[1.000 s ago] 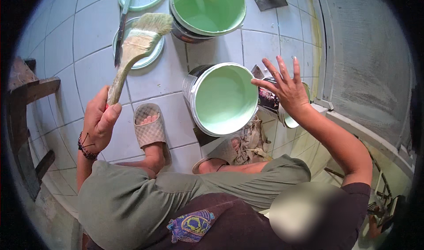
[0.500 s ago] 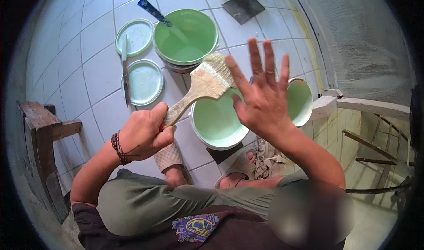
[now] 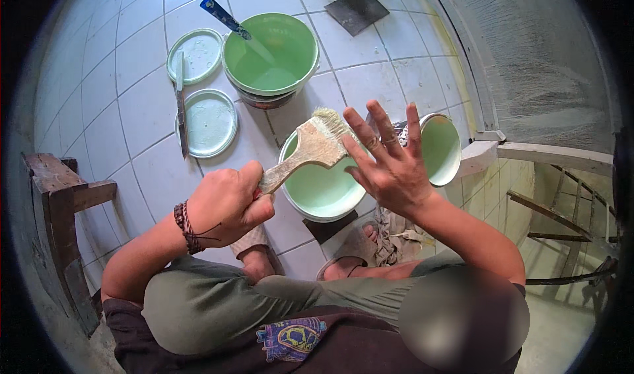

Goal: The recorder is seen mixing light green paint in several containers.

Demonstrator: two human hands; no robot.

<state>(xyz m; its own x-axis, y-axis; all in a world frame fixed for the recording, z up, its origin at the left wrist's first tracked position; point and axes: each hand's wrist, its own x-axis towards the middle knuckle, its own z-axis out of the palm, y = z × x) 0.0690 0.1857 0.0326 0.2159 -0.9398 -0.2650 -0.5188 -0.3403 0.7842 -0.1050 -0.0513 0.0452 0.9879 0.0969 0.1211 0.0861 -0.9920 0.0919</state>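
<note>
My left hand [image 3: 228, 194] grips the handle of a wide paintbrush [image 3: 317, 144], its wood smeared with dried paint. The pale bristles point up and away. Beside them, my right hand [image 3: 393, 166] has its fingers spread, with the index finger at the edge of the brush head; whether it touches the bristles I cannot tell. Below the brush stands a white bucket [image 3: 323, 192] with light green paint inside. Farther off, a larger green bucket [image 3: 271, 57] holds a blue-handled tool [image 3: 226, 19] leaning on its rim.
Two round lids [image 3: 210, 124] lie on the tiled floor, with a long flat blade [image 3: 182, 113] across their edges. Another green-lined bucket [image 3: 441, 151] stands right, near a raised sill [image 3: 555, 157]. A wooden stool [image 3: 56, 189] is at left, a dark square [image 3: 356, 12] at the back.
Both hands have come down and nearer to me, with the brush still in the left. My right hand's fingers have bent and moved closer to the brush head.
</note>
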